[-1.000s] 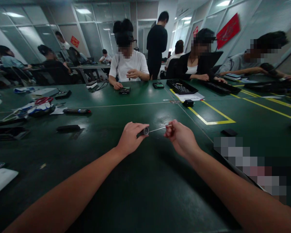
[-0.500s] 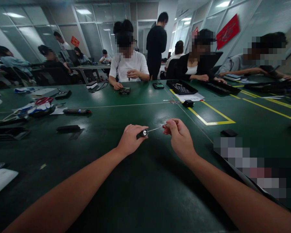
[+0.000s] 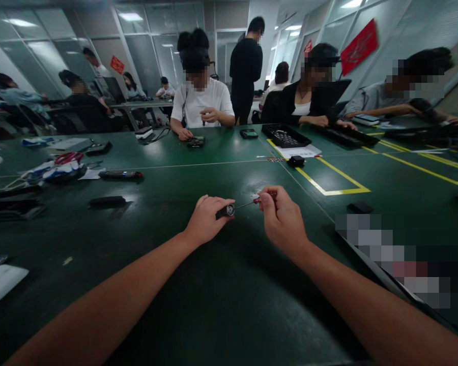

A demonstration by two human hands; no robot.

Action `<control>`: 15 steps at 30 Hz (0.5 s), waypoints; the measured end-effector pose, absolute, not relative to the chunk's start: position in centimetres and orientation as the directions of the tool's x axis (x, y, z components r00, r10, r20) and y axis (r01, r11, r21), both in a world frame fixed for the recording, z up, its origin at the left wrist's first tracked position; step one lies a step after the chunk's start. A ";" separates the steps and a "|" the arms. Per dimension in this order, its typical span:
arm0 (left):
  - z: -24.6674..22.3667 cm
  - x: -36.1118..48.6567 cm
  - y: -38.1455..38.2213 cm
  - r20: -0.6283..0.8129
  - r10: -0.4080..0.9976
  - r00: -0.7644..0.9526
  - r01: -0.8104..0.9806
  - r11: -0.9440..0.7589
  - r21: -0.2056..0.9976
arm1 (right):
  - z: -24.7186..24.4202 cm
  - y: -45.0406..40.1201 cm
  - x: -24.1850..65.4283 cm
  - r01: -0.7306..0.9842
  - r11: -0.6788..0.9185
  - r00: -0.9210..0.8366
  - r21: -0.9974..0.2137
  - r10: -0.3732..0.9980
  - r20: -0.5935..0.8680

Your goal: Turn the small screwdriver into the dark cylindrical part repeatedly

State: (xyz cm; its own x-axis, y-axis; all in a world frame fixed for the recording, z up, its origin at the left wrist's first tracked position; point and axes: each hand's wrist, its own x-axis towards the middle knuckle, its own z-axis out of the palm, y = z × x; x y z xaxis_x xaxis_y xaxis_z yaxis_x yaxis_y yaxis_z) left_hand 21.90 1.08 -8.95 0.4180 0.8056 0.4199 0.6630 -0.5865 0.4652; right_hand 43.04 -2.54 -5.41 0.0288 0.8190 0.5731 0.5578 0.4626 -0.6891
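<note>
My left hand (image 3: 205, 219) is closed around a short black cylinder (image 3: 229, 209), whose round metallic end faces right. A screwdriver with a red handle (image 3: 256, 201) is gripped in my right hand (image 3: 284, 216). Its thin shaft points left and reaches the cylinder's end; whether the tip touches a screw is too small to tell. Both hands are just above the green table (image 3: 213, 305), near its middle. My fingers hide part of the cylinder and of the handle.
A black pen-like tool (image 3: 121, 175) and a dark block (image 3: 107, 202) lie left. Beyond are a small black box (image 3: 295, 161), a black parts tray (image 3: 286, 136) and yellow tape (image 3: 347, 192). Several people sit across the table. A flat black item (image 3: 361, 207) is right.
My right hand has turned slightly, and more of the red handle shows. The cylinder's end has shifted a little to the right. My left hand stays nearly in place.
</note>
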 end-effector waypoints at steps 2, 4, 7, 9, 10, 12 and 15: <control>-8.9 21.9 1.1 0.417 0.809 0.414 0.661 -0.582 0.473 | -5.4 -2.5 43.1 0.547 0.457 0.051 -0.701 0.818 0.573; -9.0 21.9 1.2 0.419 0.808 0.414 0.657 -0.584 0.476 | -5.5 -2.5 43.2 0.529 0.458 0.062 -0.714 0.819 0.571; -9.2 21.8 1.2 0.422 0.806 0.414 0.654 -0.586 0.478 | -5.7 -2.5 43.3 0.519 0.473 0.042 -0.712 0.818 0.574; -9.2 21.9 1.2 0.417 0.809 0.414 0.656 -0.583 0.479 | -5.7 -2.5 43.2 0.523 0.483 0.011 -0.703 0.820 0.572; -9.2 21.9 1.2 0.412 0.811 0.415 0.659 -0.581 0.478 | -5.7 -2.5 43.2 0.529 0.484 -0.004 -0.697 0.823 0.568; -9.1 21.9 1.1 0.398 0.818 0.415 0.667 -0.571 0.478 | -5.7 -2.5 43.1 0.552 0.477 -0.023 -0.684 0.829 0.559; -8.9 22.0 1.0 0.375 0.828 0.417 0.680 -0.557 0.477 | -5.4 -2.6 43.1 0.594 0.458 -0.019 -0.661 0.830 0.557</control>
State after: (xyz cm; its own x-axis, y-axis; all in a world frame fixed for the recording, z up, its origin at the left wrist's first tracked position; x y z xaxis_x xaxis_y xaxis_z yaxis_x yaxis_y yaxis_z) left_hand 22.04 1.00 -8.86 0.4165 0.8284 0.3745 0.6797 -0.5574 0.4768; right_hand 43.10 -2.63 -5.44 -0.0193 0.8302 0.5572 0.5944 0.4576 -0.6613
